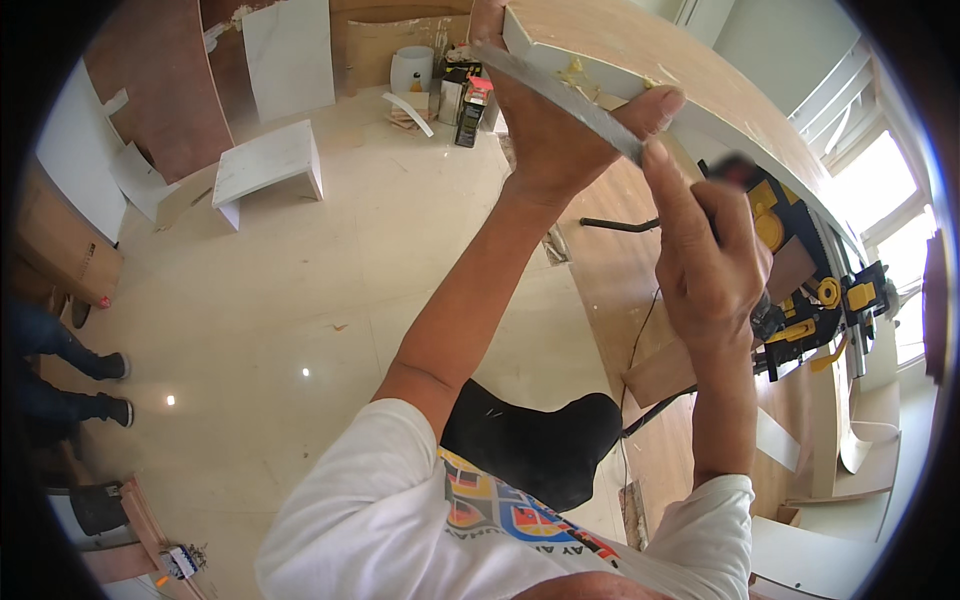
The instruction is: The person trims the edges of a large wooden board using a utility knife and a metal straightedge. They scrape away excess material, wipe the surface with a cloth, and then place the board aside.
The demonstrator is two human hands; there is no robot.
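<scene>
A flat grey metal file [565, 95] lies slantwise along the pale edge of a wooden panel [640, 45]. My left hand [555, 140] is at its far end, fingers up by the tip and partly hidden; the thumb stretches along the panel edge. My right hand [715, 250] is closed round the near end, index finger extended along the metal. Whatever handle the file has is covered by that fist. Yellowish lumps, like dried glue, cling to the panel edge just beyond the file.
A yellow-and-black power saw [800, 310] stands on the right, below the panel. A low white bench-like piece [268, 165] is on the tiled floor at far left. Cans and a white bucket [412, 70] sit by the back wall. Another person's legs [70, 375] show at left.
</scene>
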